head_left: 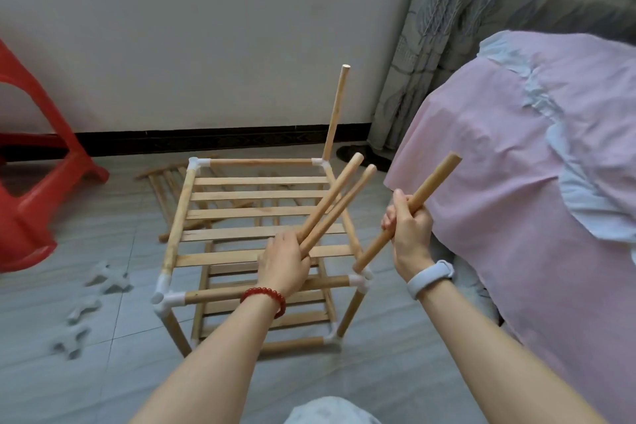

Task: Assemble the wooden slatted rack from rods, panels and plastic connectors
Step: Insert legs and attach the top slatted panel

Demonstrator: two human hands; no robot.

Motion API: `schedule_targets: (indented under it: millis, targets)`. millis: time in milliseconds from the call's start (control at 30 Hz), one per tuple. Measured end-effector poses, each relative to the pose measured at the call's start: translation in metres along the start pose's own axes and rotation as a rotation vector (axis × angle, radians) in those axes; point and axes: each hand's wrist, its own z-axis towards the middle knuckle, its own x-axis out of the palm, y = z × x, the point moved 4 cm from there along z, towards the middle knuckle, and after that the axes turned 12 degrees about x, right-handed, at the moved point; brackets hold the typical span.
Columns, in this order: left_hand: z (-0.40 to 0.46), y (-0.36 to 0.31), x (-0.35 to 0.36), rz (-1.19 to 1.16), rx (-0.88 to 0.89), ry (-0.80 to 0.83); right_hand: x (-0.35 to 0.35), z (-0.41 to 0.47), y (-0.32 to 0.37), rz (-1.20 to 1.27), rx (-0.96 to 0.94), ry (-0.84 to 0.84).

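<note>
A person is reaching both bare hands over a half-built pale wooden slatted rack (256,213) that is standing on the grey tiled floor (395,372) at the centre of the scene. The left hand (284,260), wearing a red beaded bracelet (264,298) at the wrist, is closing around two round wooden rods (335,198) that are fanning up toward one o'clock above the top slats. The right hand (409,234), with a pale grey wristband (430,277) below it, is gripping a single thicker wooden rod (432,184) around its middle; the rod's lower end is sitting at the white plastic corner connector (359,280) at the rack's near right corner, though I cannot tell whether it is seated. At the far right corner, a lone upright wooden rod (336,110) is rising toward twelve o'clock. Loose white cross-shaped plastic connectors (93,310) are lying on the floor at eight o'clock, spare wooden slatted panels (168,182) are lying behind the rack, a red plastic stool (31,182) is standing at nine o'clock, and a pink bedcover (516,200) is draping at three o'clock.
</note>
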Motion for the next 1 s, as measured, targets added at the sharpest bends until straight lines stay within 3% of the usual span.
schedule_targets:
  millis: [133, 433, 733, 900, 1000]
  targets:
    - [-0.007, 0.009, 0.016, 0.269, 0.05, 0.103, -0.001, -0.008, 0.006, 0.013, -0.089, -0.006]
    - [-0.011, 0.007, 0.02, 0.159, 0.042, -0.035, -0.013, -0.014, -0.004, 0.095, -0.14, -0.042]
    - [-0.015, 0.007, 0.022, 0.166, 0.089, -0.07, -0.003, -0.014, -0.009, 0.025, -0.148, 0.217]
    - [-0.011, 0.01, 0.023, 0.148, 0.063, -0.077, 0.006, -0.022, -0.017, -0.072, -0.272, -0.014]
    - [-0.009, 0.01, 0.023, 0.14, 0.036, -0.044, 0.005, -0.018, -0.016, -0.073, -0.245, -0.057]
